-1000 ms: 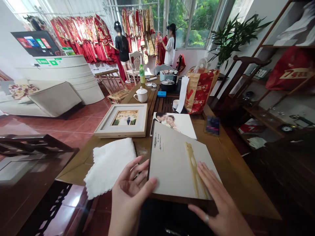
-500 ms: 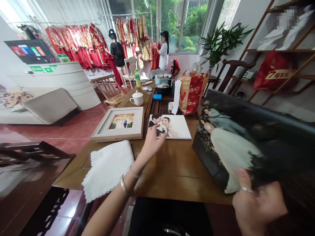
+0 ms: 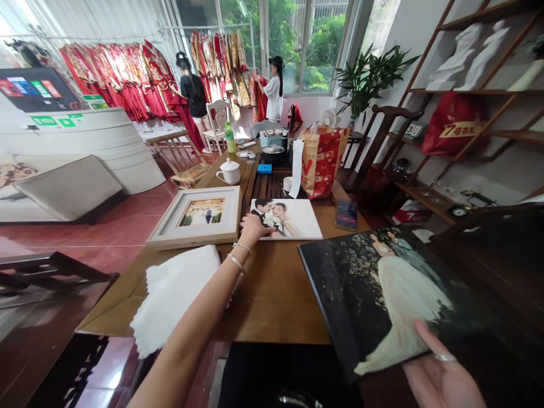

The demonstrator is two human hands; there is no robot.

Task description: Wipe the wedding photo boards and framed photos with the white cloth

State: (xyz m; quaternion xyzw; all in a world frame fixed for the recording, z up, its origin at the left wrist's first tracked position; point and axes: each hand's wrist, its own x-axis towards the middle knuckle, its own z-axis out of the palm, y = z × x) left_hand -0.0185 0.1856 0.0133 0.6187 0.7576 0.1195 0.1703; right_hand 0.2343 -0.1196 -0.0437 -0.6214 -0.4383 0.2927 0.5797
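My left hand (image 3: pixel 255 228) is at the left end of a white wedding photo panel (image 3: pixel 306 221) lying on the table, its thumb over the picture and its fingers curled at the edge. Left of it lies a pale wooden picture frame (image 3: pixel 168 225) with a small wedding photo inside. A white cloth (image 3: pixel 178 292) with a scalloped edge is spread under my left forearm, hanging over the table's front. My right hand (image 3: pixel 446 365) holds a large dark photo album (image 3: pixel 344 300) by its near edge, thumb on top. The album is tilted at the table's right side; the fingers beneath are hidden.
On the wooden table (image 3: pixel 280 294) stand a lidded white cup (image 3: pixel 229 171), a blue box (image 3: pixel 264 169), a red paper bag (image 3: pixel 323 161) and a green bottle (image 3: pixel 230 137). Two people stand by the red garments (image 3: pixel 123 79). A dark chair (image 3: pixel 382 141) is at the right.
My left hand has moved from above the photo panel to its left end and closed there. My right hand has lowered and tilted the album flatter. The view has shifted slightly right.
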